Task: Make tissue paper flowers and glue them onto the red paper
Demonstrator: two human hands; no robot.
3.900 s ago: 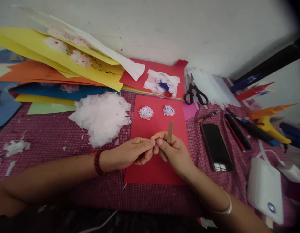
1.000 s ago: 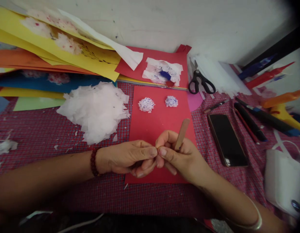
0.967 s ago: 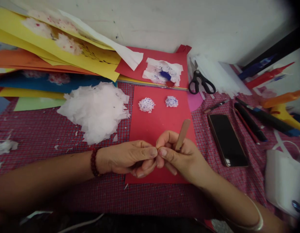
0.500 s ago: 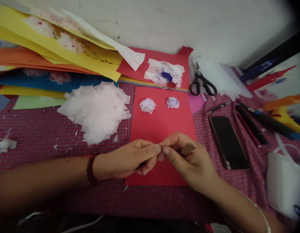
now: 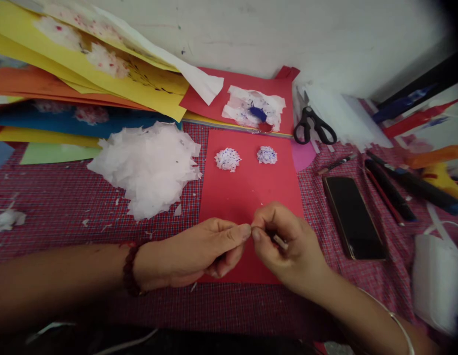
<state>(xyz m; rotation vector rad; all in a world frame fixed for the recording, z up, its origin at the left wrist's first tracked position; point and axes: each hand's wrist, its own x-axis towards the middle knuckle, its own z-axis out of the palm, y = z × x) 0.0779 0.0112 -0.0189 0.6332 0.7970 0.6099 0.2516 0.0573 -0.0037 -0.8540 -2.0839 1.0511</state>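
Observation:
My left hand [image 5: 210, 249] and my right hand [image 5: 288, 246] meet fingertip to fingertip above a red sheet of paper [image 5: 251, 192]. Both are closed in a pinch; whatever sits between the tips is too small to make out. A small pale piece [image 5: 280, 242] shows inside the curled fingers of my right hand, its kind unclear. Beyond my hands, two crumpled white paper puffs with blue specks, a left one [image 5: 228, 159] and a right one [image 5: 267, 155], rest on the sheet. Left of the sheet lies a heap of thin white paper pieces [image 5: 151, 167].
Black-handled scissors [image 5: 315, 125] lie behind the sheet, near a blue-stained white paper [image 5: 254, 111]. To the right are a phone [image 5: 355, 217], pens [image 5: 390, 190] and a white box-like object [image 5: 436, 281]. Coloured sheets [image 5: 140, 101] are stacked at the back left, against the wall.
My joined fingertips have shifted slightly right over the sheet. The piece inside my right hand now shows as a thin pale edge instead of a broader brownish face.

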